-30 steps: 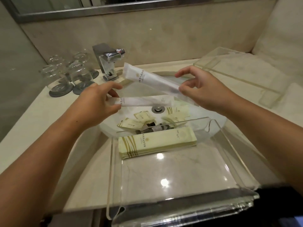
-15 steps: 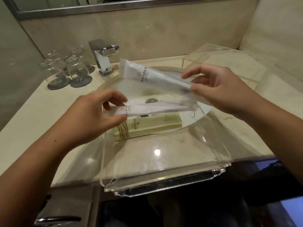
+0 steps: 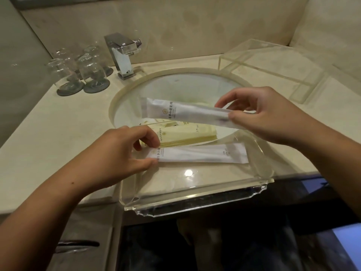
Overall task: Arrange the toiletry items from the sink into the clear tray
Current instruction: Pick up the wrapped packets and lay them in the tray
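Two white sachets [image 3: 203,154], one per hand; one yellow packet [image 3: 187,133] in tray [image 3: 195,196].

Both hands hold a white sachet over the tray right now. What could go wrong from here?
1. The clear tray juts past the counter edge; pressing down with the left hand while it sets its white sachet down might tip it.
2. The right hand pinches only one end of the upper sachet, which hangs over the sink and could slip in.
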{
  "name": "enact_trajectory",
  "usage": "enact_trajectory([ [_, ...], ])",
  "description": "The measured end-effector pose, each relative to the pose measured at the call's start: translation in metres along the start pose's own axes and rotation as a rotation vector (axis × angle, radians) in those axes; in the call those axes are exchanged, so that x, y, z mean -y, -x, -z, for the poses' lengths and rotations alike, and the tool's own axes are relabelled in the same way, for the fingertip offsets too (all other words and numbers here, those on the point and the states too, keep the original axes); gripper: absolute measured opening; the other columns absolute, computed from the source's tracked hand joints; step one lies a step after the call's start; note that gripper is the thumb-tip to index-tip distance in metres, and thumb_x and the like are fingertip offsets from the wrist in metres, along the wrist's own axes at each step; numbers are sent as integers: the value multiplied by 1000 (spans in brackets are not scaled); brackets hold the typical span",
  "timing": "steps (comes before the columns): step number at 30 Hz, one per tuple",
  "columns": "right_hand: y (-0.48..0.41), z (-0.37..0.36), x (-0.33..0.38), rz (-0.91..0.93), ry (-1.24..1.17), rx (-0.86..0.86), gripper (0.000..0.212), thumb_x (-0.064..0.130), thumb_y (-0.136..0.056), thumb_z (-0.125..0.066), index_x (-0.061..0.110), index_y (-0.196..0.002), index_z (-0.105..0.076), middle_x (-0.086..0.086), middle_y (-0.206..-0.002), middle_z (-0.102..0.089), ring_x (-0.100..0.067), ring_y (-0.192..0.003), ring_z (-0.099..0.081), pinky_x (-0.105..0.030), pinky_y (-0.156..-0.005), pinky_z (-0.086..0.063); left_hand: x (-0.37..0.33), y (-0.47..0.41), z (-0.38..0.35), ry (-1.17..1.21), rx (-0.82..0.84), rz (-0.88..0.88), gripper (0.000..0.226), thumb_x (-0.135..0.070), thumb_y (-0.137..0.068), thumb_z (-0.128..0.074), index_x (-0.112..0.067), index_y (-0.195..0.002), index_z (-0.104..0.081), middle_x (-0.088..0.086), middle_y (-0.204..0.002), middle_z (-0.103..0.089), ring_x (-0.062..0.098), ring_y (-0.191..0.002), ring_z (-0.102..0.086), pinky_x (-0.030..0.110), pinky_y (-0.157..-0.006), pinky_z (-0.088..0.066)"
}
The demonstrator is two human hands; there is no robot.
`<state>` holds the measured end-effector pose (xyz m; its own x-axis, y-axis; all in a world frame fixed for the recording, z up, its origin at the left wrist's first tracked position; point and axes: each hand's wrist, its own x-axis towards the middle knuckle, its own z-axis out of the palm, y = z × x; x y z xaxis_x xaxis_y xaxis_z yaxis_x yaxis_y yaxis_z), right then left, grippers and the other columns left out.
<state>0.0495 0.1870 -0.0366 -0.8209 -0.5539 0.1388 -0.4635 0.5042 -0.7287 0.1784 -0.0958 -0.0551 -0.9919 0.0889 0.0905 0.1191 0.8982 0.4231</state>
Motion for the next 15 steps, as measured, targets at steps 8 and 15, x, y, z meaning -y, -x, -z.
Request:
enact_trajectory([
  [8, 9, -4, 2, 11, 77, 60, 21, 27, -85, -60, 41, -95, -72, 12, -86, -74, -2, -92, -65, -26, -82, -51, 3, 15, 7, -31, -53, -35, 24, -39, -74, -84, -40, -94, -70, -38, -97, -60, -12, -87, -57, 3, -71, -38],
  [15, 9, -13, 5, 36, 78, 147, 8, 38, -84, -68, 40, -90, -72, 11, -82, -75, 1, -90, -66, -29, -86, -51, -2, 15, 9, -86, -177, -99, 33, -46, -76, -76, -37, -105, -64, -13, -103, -53, 6, -96, -50, 13, -79, -39],
])
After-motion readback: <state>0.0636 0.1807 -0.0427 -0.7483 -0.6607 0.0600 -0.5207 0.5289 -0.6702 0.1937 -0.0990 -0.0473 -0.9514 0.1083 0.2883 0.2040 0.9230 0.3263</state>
